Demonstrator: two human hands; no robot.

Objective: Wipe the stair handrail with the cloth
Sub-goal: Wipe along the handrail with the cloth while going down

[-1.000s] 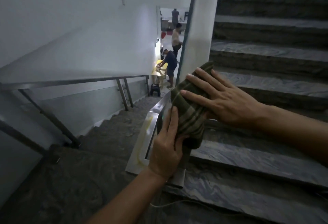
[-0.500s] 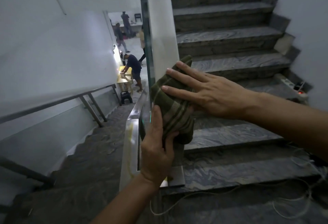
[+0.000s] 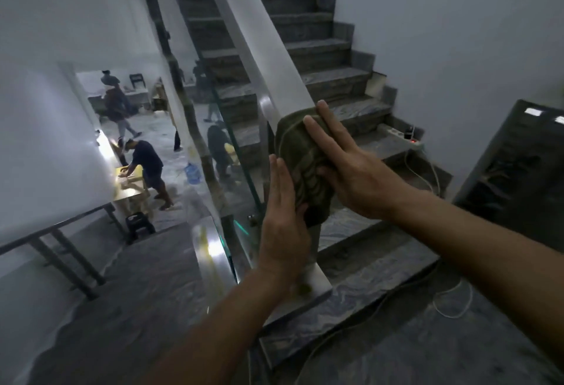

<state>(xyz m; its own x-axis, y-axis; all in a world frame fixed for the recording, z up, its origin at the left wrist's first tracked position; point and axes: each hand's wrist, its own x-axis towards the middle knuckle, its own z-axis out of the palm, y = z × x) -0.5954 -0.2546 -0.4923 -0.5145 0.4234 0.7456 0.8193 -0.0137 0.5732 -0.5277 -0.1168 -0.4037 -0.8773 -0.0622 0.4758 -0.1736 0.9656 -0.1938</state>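
Observation:
A green striped cloth (image 3: 300, 155) is draped over the lower end of the pale stair handrail (image 3: 259, 39), which climbs up and away to the left. My left hand (image 3: 282, 222) presses flat against the cloth's left side with fingers straight. My right hand (image 3: 345, 167) lies over the cloth's right side, fingers stretched up the rail. The cloth is pinched between both palms, and the rail beneath it is hidden. A glass panel (image 3: 225, 152) hangs below the rail.
Marble steps (image 3: 335, 82) rise ahead on the right, with a power strip (image 3: 406, 137) and white cables (image 3: 427, 171) on them. A dark cabinet (image 3: 518, 171) stands at the right. A metal railing (image 3: 61, 232) borders the descending stairs at left. Several people (image 3: 146, 167) work on the floor below.
The view has swung right and upward, showing more of the upper flight. Both hands with the cloth have slid a little up the rail, and my left hand's fingers have straightened.

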